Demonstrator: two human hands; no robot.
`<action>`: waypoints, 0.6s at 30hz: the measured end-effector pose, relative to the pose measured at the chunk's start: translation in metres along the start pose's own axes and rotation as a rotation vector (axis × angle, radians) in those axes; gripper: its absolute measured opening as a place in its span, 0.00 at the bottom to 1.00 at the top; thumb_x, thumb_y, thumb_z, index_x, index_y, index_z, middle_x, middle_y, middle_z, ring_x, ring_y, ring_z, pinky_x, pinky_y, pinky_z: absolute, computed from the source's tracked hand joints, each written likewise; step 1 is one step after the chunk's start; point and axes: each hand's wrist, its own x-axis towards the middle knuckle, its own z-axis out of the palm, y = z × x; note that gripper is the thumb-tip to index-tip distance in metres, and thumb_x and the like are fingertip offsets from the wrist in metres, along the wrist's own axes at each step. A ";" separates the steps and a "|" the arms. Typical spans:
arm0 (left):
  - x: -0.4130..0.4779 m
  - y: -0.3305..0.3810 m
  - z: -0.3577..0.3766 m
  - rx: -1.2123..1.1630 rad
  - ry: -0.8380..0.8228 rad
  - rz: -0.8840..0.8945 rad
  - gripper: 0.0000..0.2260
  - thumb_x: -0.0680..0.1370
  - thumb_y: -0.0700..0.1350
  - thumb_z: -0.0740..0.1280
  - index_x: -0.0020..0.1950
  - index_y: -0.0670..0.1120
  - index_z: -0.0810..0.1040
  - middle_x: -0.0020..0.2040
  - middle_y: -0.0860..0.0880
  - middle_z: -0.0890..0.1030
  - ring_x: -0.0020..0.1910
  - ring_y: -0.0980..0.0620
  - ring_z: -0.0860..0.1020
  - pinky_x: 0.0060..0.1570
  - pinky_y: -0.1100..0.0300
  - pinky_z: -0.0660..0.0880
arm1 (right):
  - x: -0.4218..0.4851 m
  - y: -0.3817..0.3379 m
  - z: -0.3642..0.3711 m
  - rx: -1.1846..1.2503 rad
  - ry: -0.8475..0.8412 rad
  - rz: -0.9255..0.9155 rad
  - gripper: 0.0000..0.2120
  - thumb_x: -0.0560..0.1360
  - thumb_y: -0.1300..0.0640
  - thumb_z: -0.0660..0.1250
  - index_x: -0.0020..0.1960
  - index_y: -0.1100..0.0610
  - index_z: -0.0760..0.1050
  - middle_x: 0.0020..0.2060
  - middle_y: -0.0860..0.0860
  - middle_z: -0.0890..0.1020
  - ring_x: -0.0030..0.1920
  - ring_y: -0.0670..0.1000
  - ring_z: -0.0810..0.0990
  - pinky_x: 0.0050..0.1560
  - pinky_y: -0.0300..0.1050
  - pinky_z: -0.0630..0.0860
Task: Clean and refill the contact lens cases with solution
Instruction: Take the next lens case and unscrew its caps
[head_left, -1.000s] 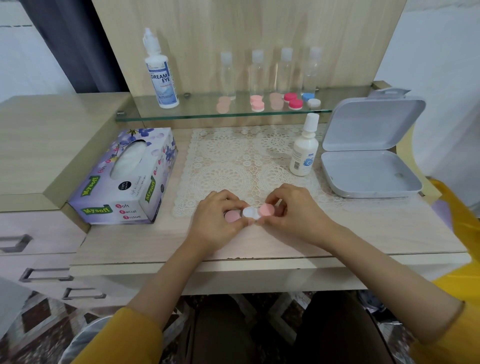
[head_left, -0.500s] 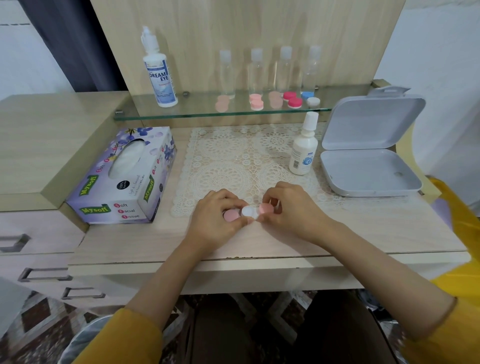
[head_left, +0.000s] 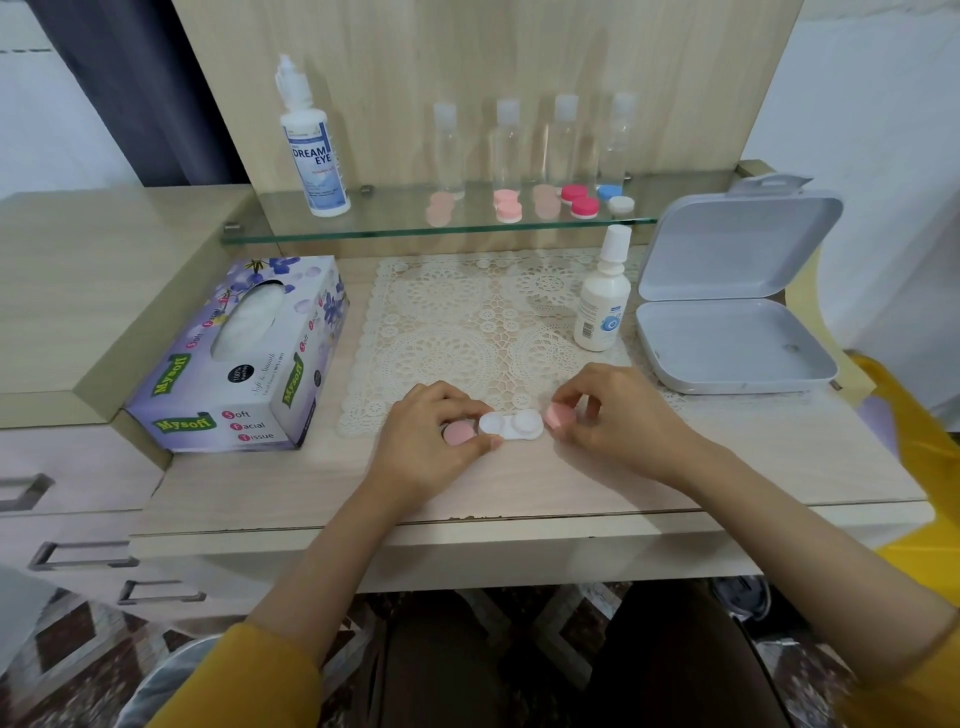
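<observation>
A white two-well contact lens case (head_left: 511, 426) lies on the desk at the front edge of the lace mat (head_left: 467, 322), both wells uncovered. My left hand (head_left: 426, 441) grips a pink cap (head_left: 458, 432) just left of the case, its thumb touching the case's left end. My right hand (head_left: 613, 415) pinches the other pink cap (head_left: 560, 415) just right of the case. A small white solution bottle (head_left: 602, 306) stands capped on the mat behind my right hand.
A Mysoft tissue box (head_left: 244, 353) sits at the left, and an open grey box (head_left: 727, 338) at the right. The glass shelf (head_left: 363, 234) holds a large Dream Eye bottle (head_left: 314, 156), several clear bottles (head_left: 506, 145) and several more lens cases (head_left: 579, 200).
Both pink caps have come off the white case. My right hand drew its cap away to the right and my left hand moved its cap a little left, exposing both wells.
</observation>
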 end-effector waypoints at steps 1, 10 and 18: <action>0.000 0.000 0.000 -0.003 -0.003 -0.003 0.10 0.68 0.49 0.75 0.49 0.52 0.83 0.45 0.55 0.78 0.49 0.55 0.72 0.52 0.58 0.69 | -0.001 0.002 0.002 -0.010 0.004 0.009 0.07 0.72 0.55 0.67 0.47 0.56 0.80 0.43 0.48 0.76 0.37 0.42 0.69 0.41 0.39 0.64; 0.000 0.001 -0.001 0.010 -0.008 -0.003 0.11 0.68 0.49 0.74 0.50 0.52 0.83 0.46 0.55 0.78 0.50 0.55 0.72 0.52 0.60 0.67 | -0.007 -0.003 0.013 -0.019 0.127 -0.004 0.17 0.68 0.49 0.72 0.55 0.54 0.80 0.45 0.46 0.76 0.47 0.47 0.67 0.47 0.41 0.60; 0.000 0.001 0.000 0.020 -0.009 0.001 0.11 0.68 0.50 0.74 0.50 0.53 0.83 0.47 0.55 0.78 0.50 0.56 0.72 0.51 0.63 0.67 | -0.004 -0.008 0.026 0.113 0.176 -0.008 0.11 0.66 0.51 0.74 0.48 0.51 0.82 0.41 0.42 0.74 0.45 0.46 0.67 0.49 0.41 0.57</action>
